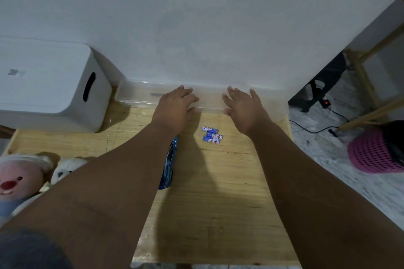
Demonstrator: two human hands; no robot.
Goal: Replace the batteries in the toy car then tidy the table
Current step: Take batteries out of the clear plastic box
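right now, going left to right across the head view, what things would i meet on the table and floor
pink round-faced plush toy → white plush toy → shiny blue object → blue-and-white cylindrical batteries → pink plastic mesh basket

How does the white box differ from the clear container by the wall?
The white box is opaque, tall and blocky; the clear container is see-through, low and long. The left hand and right hand touch the clear container, not the white box. Both sit against the wall.
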